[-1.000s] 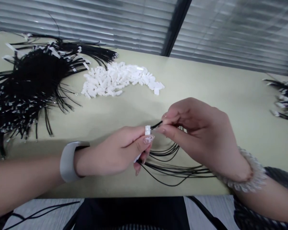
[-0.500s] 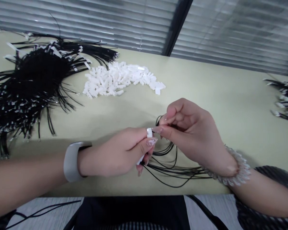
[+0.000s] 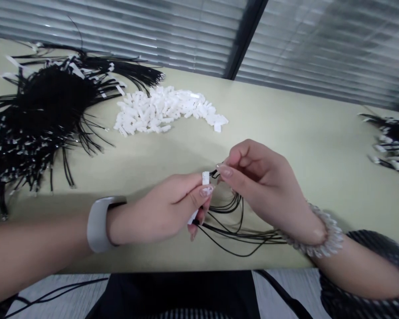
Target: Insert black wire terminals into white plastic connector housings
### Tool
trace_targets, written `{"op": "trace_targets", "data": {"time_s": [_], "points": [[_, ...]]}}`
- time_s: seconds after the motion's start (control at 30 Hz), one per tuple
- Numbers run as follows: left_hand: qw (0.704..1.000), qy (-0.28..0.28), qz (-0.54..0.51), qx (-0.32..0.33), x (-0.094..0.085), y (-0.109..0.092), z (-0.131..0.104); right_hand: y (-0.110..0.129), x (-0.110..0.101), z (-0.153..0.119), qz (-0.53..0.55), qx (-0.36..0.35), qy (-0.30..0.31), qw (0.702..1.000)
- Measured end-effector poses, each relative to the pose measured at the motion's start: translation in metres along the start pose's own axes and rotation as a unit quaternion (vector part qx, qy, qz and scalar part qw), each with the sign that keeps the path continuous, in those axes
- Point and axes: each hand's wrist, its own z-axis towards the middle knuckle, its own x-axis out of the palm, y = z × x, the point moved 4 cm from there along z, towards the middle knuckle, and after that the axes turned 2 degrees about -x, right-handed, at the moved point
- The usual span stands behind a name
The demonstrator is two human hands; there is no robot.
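Note:
My left hand (image 3: 168,208) grips a small white connector housing (image 3: 205,177) upright between thumb and forefinger. Its other fingers curl below, around a second white piece (image 3: 192,217) with black wires running out of it. My right hand (image 3: 262,181) pinches thin black wires (image 3: 214,173) just right of the housing; these wires reach up to its side, and how deep they sit in it I cannot tell. More black wires (image 3: 246,235) loop below and run under my right wrist.
A heap of white connector housings (image 3: 166,110) lies past my hands. To the left is a large pile of black wires (image 3: 49,102) with metal ends. Another bundle of wires with white connectors (image 3: 394,141) lies at the far right. Window blinds (image 3: 119,31) border the table's back.
My right hand's fingertips have drawn slightly away from the housing, so more of the wires between shows. The white housing stands a little higher in my left hand.

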Motion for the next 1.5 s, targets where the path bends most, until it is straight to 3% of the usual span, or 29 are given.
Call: {"op": "trace_targets", "data": {"time_s": [0.33,0.6,0.83,1.03,1.13,1.3,1.5], "points": [[0.993,-0.04,0.103,0.047,0.001,-0.003,-0.001,0.006,-0.002,-0.003,-0.149,0.017,0.074,0.986],[0.987,-0.035,0.142,0.061,0.002,-0.004,-0.001,0.0,0.001,0.003,-0.085,0.034,0.1,0.991],[0.995,-0.019,0.09,0.042,0.002,-0.002,-0.001,-0.002,0.01,0.001,-0.034,-0.005,0.064,0.997],[0.996,-0.013,0.075,0.043,0.002,-0.002,0.0,0.011,0.006,0.0,-0.19,-0.102,0.018,0.976],[0.996,-0.002,0.081,0.044,0.003,-0.002,0.0,0.014,0.004,0.001,-0.208,-0.138,0.027,0.968],[0.997,0.008,0.062,0.045,0.002,-0.003,0.001,0.011,0.004,0.003,-0.186,-0.131,0.027,0.974],[0.998,-0.052,0.016,0.007,-0.002,-0.002,0.003,0.004,-0.01,0.011,-0.182,-0.084,0.004,0.98]]}}
